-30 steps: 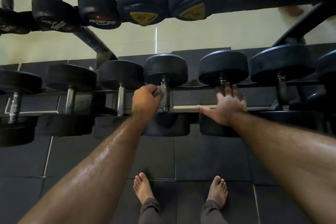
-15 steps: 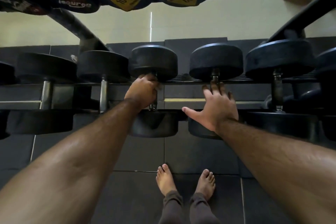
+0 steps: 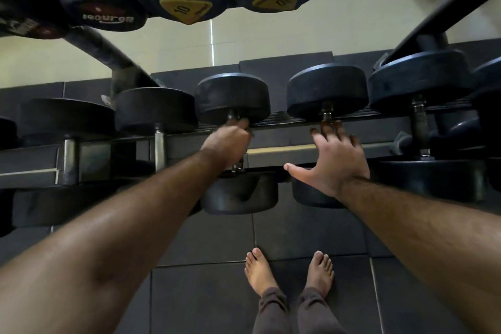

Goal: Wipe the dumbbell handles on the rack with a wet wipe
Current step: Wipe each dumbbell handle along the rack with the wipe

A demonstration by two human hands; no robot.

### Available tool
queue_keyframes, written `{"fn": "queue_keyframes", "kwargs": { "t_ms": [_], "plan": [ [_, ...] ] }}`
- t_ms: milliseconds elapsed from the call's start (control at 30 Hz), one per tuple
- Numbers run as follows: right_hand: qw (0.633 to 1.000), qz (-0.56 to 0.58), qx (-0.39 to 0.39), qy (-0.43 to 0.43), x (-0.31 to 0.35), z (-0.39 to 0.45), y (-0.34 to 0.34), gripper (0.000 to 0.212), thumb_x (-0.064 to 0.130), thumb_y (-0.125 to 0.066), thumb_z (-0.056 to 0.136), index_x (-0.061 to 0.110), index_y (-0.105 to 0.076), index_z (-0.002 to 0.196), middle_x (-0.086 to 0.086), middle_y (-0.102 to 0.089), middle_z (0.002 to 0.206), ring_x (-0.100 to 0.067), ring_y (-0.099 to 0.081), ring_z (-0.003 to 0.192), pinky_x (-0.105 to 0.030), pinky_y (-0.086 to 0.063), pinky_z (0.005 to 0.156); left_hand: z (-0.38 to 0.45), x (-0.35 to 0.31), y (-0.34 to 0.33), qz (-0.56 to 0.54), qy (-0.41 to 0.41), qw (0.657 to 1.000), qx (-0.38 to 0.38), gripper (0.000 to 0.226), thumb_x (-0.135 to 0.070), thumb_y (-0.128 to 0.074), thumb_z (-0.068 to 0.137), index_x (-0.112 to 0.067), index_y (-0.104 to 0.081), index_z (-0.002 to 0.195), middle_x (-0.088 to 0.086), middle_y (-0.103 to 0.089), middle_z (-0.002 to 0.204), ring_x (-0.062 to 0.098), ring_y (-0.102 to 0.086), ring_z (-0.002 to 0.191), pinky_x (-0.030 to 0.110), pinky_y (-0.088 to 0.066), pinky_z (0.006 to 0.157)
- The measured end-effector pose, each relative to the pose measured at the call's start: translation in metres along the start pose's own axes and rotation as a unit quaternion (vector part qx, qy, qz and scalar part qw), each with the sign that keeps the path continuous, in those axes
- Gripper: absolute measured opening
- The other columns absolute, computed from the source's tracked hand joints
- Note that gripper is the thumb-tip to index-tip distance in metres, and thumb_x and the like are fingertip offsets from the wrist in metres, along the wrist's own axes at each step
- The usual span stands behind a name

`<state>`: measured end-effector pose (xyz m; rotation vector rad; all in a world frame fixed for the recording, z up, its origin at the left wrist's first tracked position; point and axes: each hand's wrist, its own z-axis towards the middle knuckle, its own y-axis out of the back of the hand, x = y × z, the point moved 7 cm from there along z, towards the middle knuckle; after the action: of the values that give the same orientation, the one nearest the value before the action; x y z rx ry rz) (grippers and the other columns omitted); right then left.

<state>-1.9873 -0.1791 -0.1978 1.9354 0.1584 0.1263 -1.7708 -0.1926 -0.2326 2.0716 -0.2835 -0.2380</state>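
Black dumbbells lie in a row on the lower shelf of the rack (image 3: 284,150). My left hand (image 3: 227,144) is closed round the metal handle of the middle dumbbell (image 3: 233,97); the wet wipe is hidden inside the fist. Only the handle's bottom end shows below the hand. My right hand (image 3: 334,160) lies flat with fingers spread over the handle of the neighbouring dumbbell (image 3: 326,91) to the right, holding nothing.
An upper shelf holds more dumbbells, two with yellow "10" labels (image 3: 187,9). Further dumbbells with bare handles stand to the left (image 3: 159,144) and right (image 3: 418,127). My bare feet (image 3: 287,274) stand on dark rubber floor tiles below the rack.
My left hand has slid up the handle toward the far weight and the wipe has gone out of sight inside the fist. The view has shifted closer. The right hand stays flat.
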Motion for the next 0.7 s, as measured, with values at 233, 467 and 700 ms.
{"fn": "queue_keyframes", "kwargs": {
  "t_ms": [233,467,700],
  "plan": [
    [1.0,-0.017,-0.005,0.0,0.004,-0.001,-0.001,0.12,0.105,-0.034,0.07,0.022,-0.05,0.156,-0.007,-0.053,0.159,-0.035,-0.042,0.149,-0.059,-0.038,0.12,0.008,0.009,0.014,-0.053,-0.047,0.997,0.029,0.033,-0.011,-0.062,0.094,-0.024,-0.078,0.12,0.004,-0.073,0.112,0.024,-0.071,0.103,0.034,-0.057,0.091],
    [0.999,-0.029,-0.012,0.001,0.006,0.0,0.0,0.117,0.104,-0.035,0.071,0.022,-0.054,0.153,-0.007,-0.057,0.154,-0.034,-0.047,0.145,-0.059,-0.039,0.119,-0.014,0.02,-0.033,-0.106,-0.093,0.976,0.164,0.013,-0.015,-0.065,0.094,-0.026,-0.071,0.099,0.003,-0.068,0.106,0.029,-0.068,0.1,0.029,-0.054,0.084],
    [0.999,-0.036,-0.011,0.001,0.008,0.0,0.0,0.118,0.104,-0.035,0.071,0.022,-0.055,0.153,-0.007,-0.056,0.155,-0.034,-0.043,0.148,-0.058,-0.038,0.12,-0.016,0.062,0.006,-0.208,0.053,0.962,-0.171,0.023,-0.016,-0.067,0.096,-0.022,-0.081,0.112,0.007,-0.076,0.106,0.03,-0.072,0.093,0.034,-0.056,0.085]
  ]
}}
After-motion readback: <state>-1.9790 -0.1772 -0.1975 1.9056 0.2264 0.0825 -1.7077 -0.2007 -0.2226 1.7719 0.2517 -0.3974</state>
